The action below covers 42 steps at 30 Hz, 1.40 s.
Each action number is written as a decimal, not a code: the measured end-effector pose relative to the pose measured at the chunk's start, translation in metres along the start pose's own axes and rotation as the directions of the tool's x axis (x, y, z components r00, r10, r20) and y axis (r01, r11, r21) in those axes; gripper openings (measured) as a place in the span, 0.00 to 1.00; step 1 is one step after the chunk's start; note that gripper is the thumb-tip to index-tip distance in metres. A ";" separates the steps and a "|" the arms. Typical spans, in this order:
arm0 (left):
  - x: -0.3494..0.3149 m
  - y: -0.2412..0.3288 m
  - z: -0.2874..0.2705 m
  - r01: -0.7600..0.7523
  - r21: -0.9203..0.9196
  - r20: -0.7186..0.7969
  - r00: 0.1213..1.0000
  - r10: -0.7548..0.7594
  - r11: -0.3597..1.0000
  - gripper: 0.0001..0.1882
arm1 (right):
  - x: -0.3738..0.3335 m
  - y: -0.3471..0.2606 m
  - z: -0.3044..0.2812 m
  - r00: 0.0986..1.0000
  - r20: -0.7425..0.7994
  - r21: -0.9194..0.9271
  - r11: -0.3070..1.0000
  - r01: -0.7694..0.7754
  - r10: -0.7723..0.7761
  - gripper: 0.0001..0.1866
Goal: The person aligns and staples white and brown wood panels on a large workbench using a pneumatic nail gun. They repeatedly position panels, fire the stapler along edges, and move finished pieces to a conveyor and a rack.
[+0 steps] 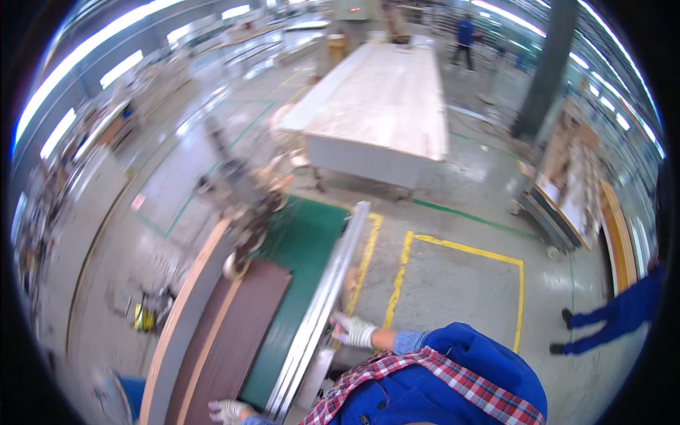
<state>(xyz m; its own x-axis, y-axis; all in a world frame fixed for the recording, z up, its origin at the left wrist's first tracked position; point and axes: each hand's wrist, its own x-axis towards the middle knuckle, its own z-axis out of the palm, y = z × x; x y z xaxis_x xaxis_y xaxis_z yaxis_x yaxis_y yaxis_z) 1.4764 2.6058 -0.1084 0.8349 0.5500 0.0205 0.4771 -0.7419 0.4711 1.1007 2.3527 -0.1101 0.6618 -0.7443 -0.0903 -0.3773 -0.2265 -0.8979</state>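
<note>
My left hand (228,411), in a white knit glove, lies at the lower edge with fingers stretched out over a dark brown board (244,322). The board rests on a machine with a green belt (312,227), and a lighter wood strip (205,354) runs along it. My right hand (356,331), gloved too, is beyond the machine's silver metal rail (319,319). Its fingers are apart, close to a small dark part with a green light. Whether they touch it is hard to make out.
A wheeled machine head (244,205), blurred, stands over the belt's left side. Ahead is a large pale-topped table (375,99). A cart with boards (567,191) stands right, near a person in blue (616,312). Another person (465,39) is far back. Yellow lines (467,248) mark the floor.
</note>
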 end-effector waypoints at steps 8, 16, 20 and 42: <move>-0.229 0.068 0.050 -0.912 -0.180 -0.047 0.382 0.923 0.369 0.34 | -0.166 0.173 -0.125 0.818 0.021 -0.329 0.777 -0.537 0.574 0.21; -0.450 0.112 0.103 -0.938 -0.165 0.040 -0.314 0.949 -0.304 0.31 | -0.228 0.232 -0.219 0.758 -0.243 -0.072 0.768 -0.637 0.606 0.21; -0.548 0.147 0.132 -0.846 -0.233 0.046 -0.502 0.864 -0.480 0.30 | -0.231 0.244 -0.242 0.649 -0.343 0.100 0.713 -0.694 0.679 0.21; -1.239 0.174 0.097 -0.298 -0.886 0.362 -0.924 -0.128 -0.355 0.23 | -0.296 0.427 -0.568 -0.057 -0.410 0.739 0.296 -0.605 0.910 0.31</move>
<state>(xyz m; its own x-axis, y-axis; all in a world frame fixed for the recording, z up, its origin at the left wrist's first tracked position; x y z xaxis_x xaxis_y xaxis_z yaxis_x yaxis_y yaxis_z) 0.5518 1.7580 -0.1374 -0.7329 -0.5519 -0.3979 -0.6611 0.4396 0.6080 0.3756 2.1187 -0.2223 -0.6469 -0.4217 -0.6354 -0.0327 0.8478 -0.5293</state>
